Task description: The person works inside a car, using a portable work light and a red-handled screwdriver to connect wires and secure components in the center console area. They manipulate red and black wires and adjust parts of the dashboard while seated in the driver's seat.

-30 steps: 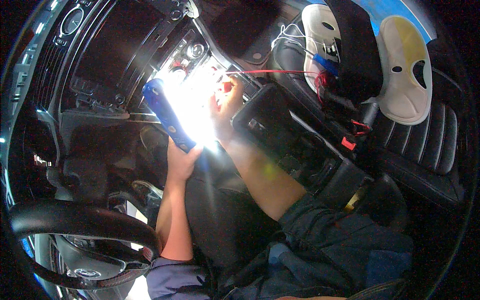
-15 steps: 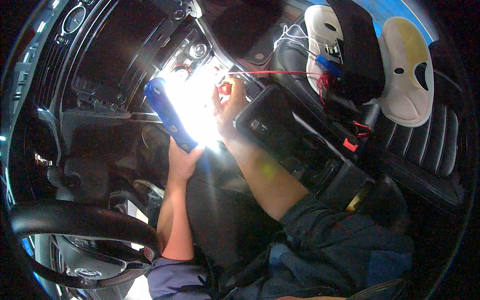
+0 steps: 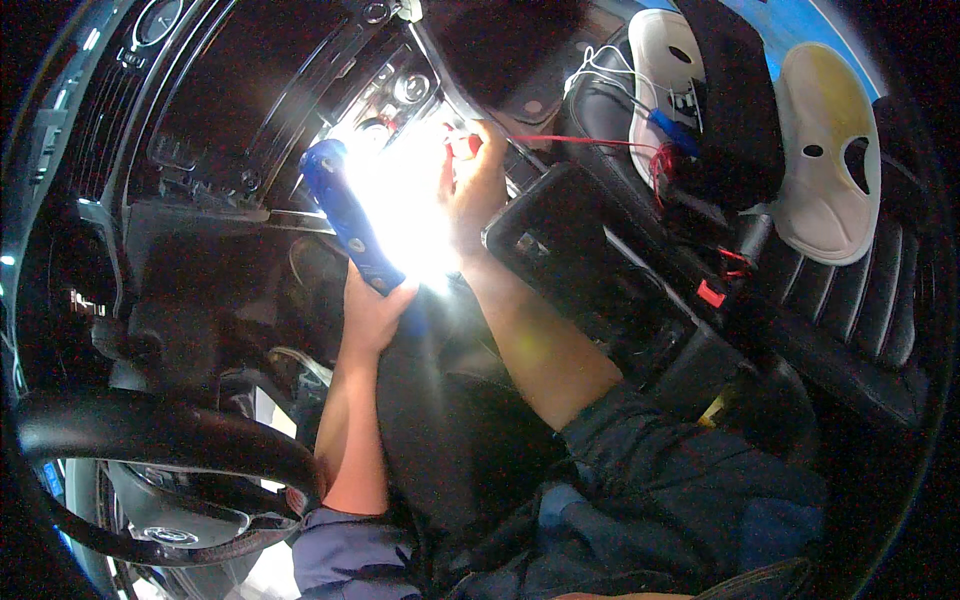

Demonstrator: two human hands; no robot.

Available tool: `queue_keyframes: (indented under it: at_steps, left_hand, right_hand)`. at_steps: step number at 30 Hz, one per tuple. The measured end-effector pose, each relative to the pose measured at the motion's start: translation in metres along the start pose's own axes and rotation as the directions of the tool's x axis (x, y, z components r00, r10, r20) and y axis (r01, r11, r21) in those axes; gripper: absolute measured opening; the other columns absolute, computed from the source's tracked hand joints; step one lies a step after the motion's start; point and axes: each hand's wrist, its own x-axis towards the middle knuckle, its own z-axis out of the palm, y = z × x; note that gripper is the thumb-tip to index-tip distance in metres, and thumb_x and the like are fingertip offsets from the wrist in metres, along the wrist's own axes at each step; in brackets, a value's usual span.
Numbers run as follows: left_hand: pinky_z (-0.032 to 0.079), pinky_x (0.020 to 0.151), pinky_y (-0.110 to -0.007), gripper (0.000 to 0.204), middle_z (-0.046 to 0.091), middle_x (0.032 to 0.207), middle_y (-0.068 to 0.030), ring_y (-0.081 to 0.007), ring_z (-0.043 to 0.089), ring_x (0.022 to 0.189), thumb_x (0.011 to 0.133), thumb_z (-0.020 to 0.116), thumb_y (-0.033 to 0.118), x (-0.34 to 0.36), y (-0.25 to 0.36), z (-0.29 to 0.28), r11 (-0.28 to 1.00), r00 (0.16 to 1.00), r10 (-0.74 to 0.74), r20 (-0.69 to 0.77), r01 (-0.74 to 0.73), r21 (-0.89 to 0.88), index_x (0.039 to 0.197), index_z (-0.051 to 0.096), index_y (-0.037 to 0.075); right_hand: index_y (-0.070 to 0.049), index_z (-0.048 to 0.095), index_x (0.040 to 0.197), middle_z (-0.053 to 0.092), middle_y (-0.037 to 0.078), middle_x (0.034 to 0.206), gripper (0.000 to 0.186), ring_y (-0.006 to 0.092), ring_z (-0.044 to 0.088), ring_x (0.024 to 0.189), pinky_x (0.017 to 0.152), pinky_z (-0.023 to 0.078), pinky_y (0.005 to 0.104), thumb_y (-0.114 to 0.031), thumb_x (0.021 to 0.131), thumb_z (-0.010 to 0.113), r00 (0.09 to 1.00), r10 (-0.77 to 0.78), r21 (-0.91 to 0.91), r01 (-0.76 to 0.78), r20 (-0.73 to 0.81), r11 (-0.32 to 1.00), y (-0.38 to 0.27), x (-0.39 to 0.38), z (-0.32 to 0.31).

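Note:
My left hand [image 3: 378, 312] is closed around the lower end of a blue work light [image 3: 342, 218], which shines brightly toward the centre console [image 3: 385, 90]. Beyond the glare, my right hand [image 3: 477, 195] pinches a small red piece [image 3: 464, 148] close to the console's surface. A thin red wire [image 3: 570, 139] stretches from near that piece to a coiled bundle on the passenger side. Glare washes out the fingertips and whatever they touch, so the exact kind of the red piece cannot be made out.
The steering wheel [image 3: 165, 440] stands at the lower left. A black armrest box [image 3: 560, 215] lies right of my right wrist. On the passenger side are pale moulded panels [image 3: 825, 160], a white cable [image 3: 605, 60], a blue-handled tool [image 3: 672, 128] and a red seat-belt buckle [image 3: 711, 293].
The whole view has shifted slightly, with the cabin sitting farther right in the picture. My right hand with the red piece has moved a little farther forward; the work light remains in my left hand.

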Motion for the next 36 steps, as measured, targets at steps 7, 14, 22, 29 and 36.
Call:
queue_keyframes:
  at_steps: [7, 14, 22, 29, 36]
  left_hand:
    - [0.05, 0.098, -0.037, 0.065, 0.065, 0.12, -0.0094, -0.02, 0.064, 0.108, 0.079, 0.083, 0.019, 0.0, -0.003, -0.002, 0.998, 0.998, -0.063, -0.014, 0.062, -0.025, 0.132, 0.052, 0.0]
    - [0.049, 0.099, -0.036, 0.067, 0.064, 0.122, -0.0096, -0.02, 0.063, 0.11, 0.079, 0.083, 0.019, 0.0, -0.006, -0.002, 0.997, 0.999, -0.037, -0.007, 0.036, -0.066, 0.135, 0.05, 0.0]
    - [0.049, 0.101, -0.037, 0.069, 0.063, 0.124, -0.0103, -0.0201, 0.062, 0.111, 0.08, 0.082, 0.019, -0.001, -0.006, -0.002, 0.995, 0.999, -0.036, -0.005, 0.036, -0.092, 0.137, 0.048, -0.001]
    - [0.049, 0.101, -0.036, 0.07, 0.063, 0.124, -0.0104, -0.02, 0.062, 0.111, 0.08, 0.081, 0.018, -0.001, -0.007, -0.003, 0.995, 0.999, -0.033, -0.003, 0.033, -0.092, 0.138, 0.047, -0.001]
    - [0.049, 0.102, -0.037, 0.071, 0.063, 0.126, -0.0111, -0.0209, 0.062, 0.113, 0.08, 0.081, 0.017, -0.001, -0.003, -0.003, 0.997, 0.998, -0.059, -0.011, 0.059, -0.046, 0.139, 0.047, -0.001]
  right_hand:
    - [-0.003, 0.059, 0.128, 0.064, 0.016, 0.111, 0.038, 0.0296, 0.066, 0.101, 0.089, 0.053, 0.0385, -0.012, 0.093, 0.071, 0.975, 0.049, 0.001, -0.051, 0.217, 0.999, -0.007, 0.002, -0.011]
    - [-0.005, 0.06, 0.131, 0.065, 0.013, 0.111, 0.046, 0.0258, 0.066, 0.098, 0.085, 0.054, 0.0372, -0.007, 0.087, 0.074, 0.991, -0.066, -0.064, 0.074, 0.117, 0.995, -0.006, 0.001, -0.01]
    - [-0.004, 0.058, 0.134, 0.062, 0.016, 0.117, 0.05, 0.0289, 0.063, 0.107, 0.091, 0.053, 0.0388, -0.007, 0.086, 0.073, 0.993, 0.018, 0.002, -0.019, 0.116, 1.0, -0.002, 0.0, -0.01]
    - [-0.004, 0.058, 0.133, 0.065, 0.011, 0.104, 0.046, 0.0278, 0.066, 0.092, 0.085, 0.056, 0.0375, -0.007, 0.09, 0.072, 0.995, -0.083, -0.045, 0.086, 0.053, 0.995, 0.0, 0.001, -0.01]
    - [-0.004, 0.059, 0.131, 0.065, 0.01, 0.103, 0.045, 0.0243, 0.063, 0.092, 0.082, 0.054, 0.036, -0.007, 0.088, 0.072, 0.995, -0.048, 0.055, 0.044, 0.084, 0.998, 0.003, -0.001, -0.004]
